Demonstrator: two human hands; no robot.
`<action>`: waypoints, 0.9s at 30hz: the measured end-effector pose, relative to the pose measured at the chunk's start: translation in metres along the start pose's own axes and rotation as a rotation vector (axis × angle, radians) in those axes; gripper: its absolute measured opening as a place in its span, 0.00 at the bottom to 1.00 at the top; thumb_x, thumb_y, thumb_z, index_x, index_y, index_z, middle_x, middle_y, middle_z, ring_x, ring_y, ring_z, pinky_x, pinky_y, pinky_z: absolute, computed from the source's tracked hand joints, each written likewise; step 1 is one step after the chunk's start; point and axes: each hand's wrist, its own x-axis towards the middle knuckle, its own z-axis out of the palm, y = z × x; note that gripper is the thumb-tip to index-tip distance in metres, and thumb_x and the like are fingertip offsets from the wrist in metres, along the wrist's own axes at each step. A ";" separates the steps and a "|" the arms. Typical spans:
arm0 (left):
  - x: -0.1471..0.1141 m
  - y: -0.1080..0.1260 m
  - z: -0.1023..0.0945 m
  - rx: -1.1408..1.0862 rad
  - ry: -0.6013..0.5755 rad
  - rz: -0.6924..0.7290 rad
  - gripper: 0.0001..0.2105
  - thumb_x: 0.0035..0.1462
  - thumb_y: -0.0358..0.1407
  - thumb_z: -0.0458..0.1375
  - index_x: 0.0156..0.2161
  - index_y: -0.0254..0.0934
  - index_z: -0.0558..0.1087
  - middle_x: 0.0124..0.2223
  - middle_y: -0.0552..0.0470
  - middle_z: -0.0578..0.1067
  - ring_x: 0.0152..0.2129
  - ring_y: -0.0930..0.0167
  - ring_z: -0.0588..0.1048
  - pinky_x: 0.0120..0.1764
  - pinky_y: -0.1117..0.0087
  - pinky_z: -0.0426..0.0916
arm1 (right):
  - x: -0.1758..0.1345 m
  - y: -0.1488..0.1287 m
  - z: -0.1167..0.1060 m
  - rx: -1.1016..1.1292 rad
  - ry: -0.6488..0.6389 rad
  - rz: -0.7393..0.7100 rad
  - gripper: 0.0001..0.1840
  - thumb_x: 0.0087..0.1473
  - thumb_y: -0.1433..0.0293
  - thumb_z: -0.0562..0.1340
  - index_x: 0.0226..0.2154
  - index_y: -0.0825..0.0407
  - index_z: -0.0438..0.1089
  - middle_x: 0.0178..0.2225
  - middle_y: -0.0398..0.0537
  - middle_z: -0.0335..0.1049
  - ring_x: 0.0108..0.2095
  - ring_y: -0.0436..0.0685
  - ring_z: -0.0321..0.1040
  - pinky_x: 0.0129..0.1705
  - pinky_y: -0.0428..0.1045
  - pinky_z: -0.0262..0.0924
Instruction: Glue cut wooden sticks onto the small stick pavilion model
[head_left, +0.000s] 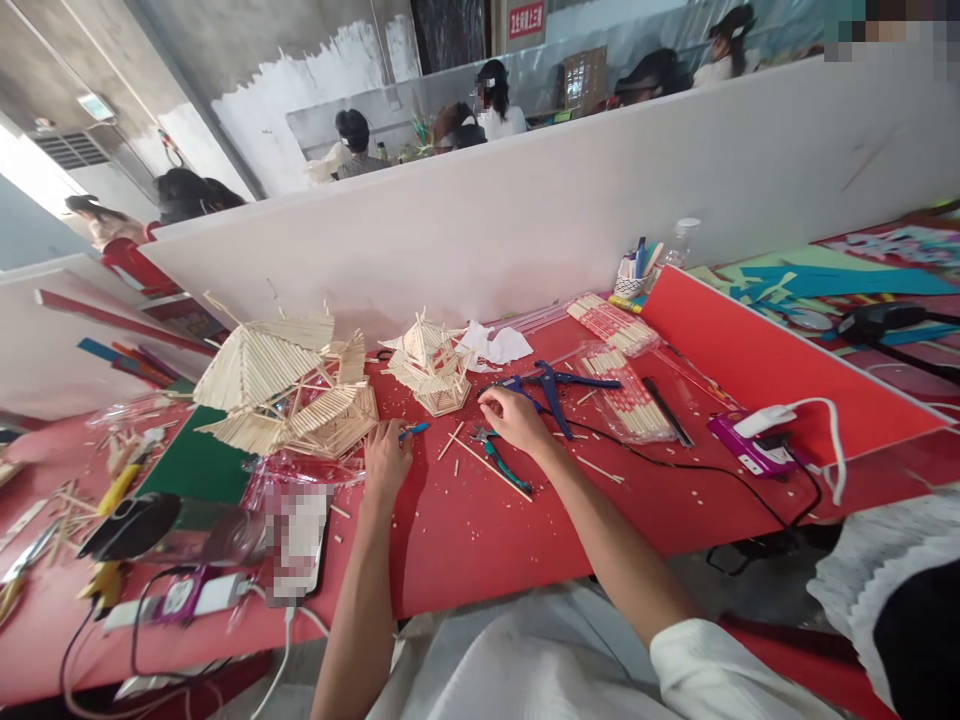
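My left hand [387, 462] rests on the red table, its fingers lying beside the base of a large pavilion-like model [289, 385] built of thin wooden sticks. A small blue object [414, 431] lies by its fingertips. My right hand [515, 418] is closed in a pinch over the table; what is between the fingertips, if anything, is too small to make out. Right behind it lies a blue cutter [555, 395], and just below it a pair of green-handled pliers [501, 462]. A smaller stick model [429, 365] stands between and beyond my hands, with loose sticks [491, 470] in front.
Bundles of wooden sticks [628, 395], a black rod [667, 410] and a purple power strip [750, 445] lie to the right. On the left are a phone [300, 545], a clear cup [225, 535] and cables. A white partition [487, 230] runs behind; people sit beyond it.
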 end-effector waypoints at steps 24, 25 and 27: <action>-0.005 0.031 0.003 -0.197 -0.513 0.411 0.10 0.59 0.37 0.66 0.47 0.44 0.78 0.52 0.45 0.78 0.50 0.61 0.76 0.61 0.51 0.66 | -0.018 0.085 -0.062 -0.676 0.048 0.514 0.35 0.55 0.55 0.68 0.62 0.49 0.63 0.60 0.66 0.66 0.62 0.76 0.58 0.63 0.73 0.42; -0.005 0.031 0.003 -0.196 -0.513 0.410 0.10 0.59 0.36 0.66 0.46 0.44 0.78 0.51 0.45 0.78 0.50 0.61 0.76 0.61 0.51 0.66 | -0.018 0.086 -0.063 -0.680 0.039 0.513 0.35 0.55 0.55 0.68 0.61 0.49 0.63 0.59 0.66 0.67 0.61 0.76 0.59 0.63 0.73 0.43; -0.005 0.030 0.003 -0.198 -0.516 0.411 0.09 0.59 0.36 0.65 0.46 0.43 0.78 0.51 0.45 0.77 0.50 0.61 0.76 0.61 0.50 0.66 | -0.017 0.086 -0.065 -0.683 0.029 0.520 0.35 0.55 0.57 0.68 0.61 0.51 0.63 0.57 0.67 0.68 0.59 0.76 0.61 0.62 0.71 0.45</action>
